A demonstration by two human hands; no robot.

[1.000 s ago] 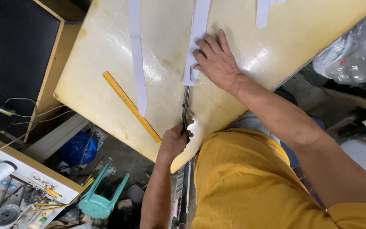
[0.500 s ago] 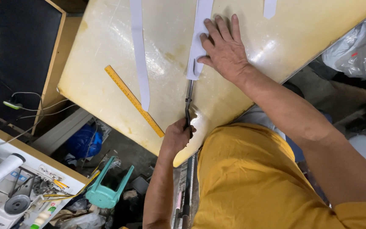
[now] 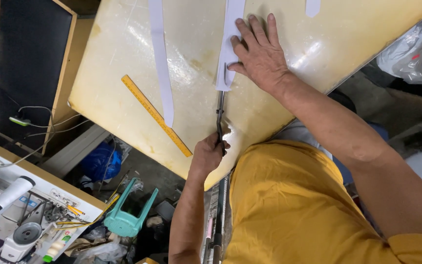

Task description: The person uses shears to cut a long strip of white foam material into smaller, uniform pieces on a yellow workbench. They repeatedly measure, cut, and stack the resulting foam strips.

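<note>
**Scissors into a white strip on the yellowed table**

On the glossy cream table (image 3: 123, 44), the left hand (image 3: 208, 155) is clenched around the handles of long metal scissors (image 3: 219, 115), whose blades reach into the near end of a white paper strip (image 3: 230, 29). The right hand (image 3: 259, 54) lies flat with fingers spread, pinning that strip down just beside the blade tips. Off to the left, a second white strip (image 3: 161, 63) lies loose, next to a yellow ruler (image 3: 155, 115) set at a slant.
</note>
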